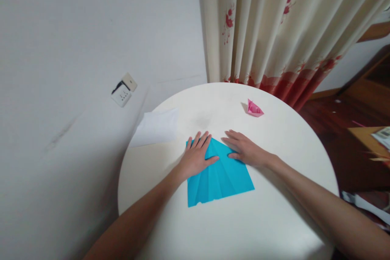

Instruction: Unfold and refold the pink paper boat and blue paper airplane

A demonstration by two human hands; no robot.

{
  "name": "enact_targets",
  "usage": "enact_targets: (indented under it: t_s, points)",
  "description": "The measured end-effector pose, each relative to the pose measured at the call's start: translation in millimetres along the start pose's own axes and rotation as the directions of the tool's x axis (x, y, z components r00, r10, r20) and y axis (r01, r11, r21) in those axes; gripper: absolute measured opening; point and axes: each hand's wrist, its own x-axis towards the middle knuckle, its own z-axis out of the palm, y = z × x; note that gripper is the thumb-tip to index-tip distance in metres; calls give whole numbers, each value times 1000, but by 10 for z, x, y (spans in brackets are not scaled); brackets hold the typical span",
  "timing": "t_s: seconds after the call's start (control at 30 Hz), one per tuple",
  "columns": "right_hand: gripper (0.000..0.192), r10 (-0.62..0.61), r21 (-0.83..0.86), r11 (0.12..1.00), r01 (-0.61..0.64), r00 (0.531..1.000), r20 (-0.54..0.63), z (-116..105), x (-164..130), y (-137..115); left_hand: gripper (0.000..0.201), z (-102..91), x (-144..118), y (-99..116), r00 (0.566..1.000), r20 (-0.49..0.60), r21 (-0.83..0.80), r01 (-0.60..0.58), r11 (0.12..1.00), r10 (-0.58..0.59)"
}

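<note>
A blue sheet of paper (221, 180) lies creased on the round white table (274, 219), its far corners folded in toward a point. My left hand (198, 155) lies flat on the sheet's upper left part, fingers spread. My right hand (245, 149) presses flat on the upper right part, fingers pointing left. Neither hand grips anything. A small pink folded paper boat (254, 108) sits farther back on the table, apart from both hands.
A white sheet of paper (157, 126) hangs over the table's far left edge. A wall socket (123, 90) sits on the white wall behind. A flowered curtain (274, 28) hangs behind the table. Wooden furniture and dark floor are to the right.
</note>
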Motion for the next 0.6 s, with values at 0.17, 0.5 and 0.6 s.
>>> enact_targets:
  t_s: [0.17, 0.5, 0.6]
  points:
    - [74, 70, -48, 996, -70, 997, 18, 18, -5, 100, 88, -5, -4, 12, 1000, 1, 10, -3, 1000, 3]
    - [77, 73, -15, 997, -73, 997, -23, 34, 6, 149, 72, -26, -15, 64, 982, 13, 90, -187, 978, 187]
    - [76, 75, -31, 997, -75, 997, -14, 23, 5, 143, 68, -45, -9, 81, 972, 23, 103, -236, 966, 235]
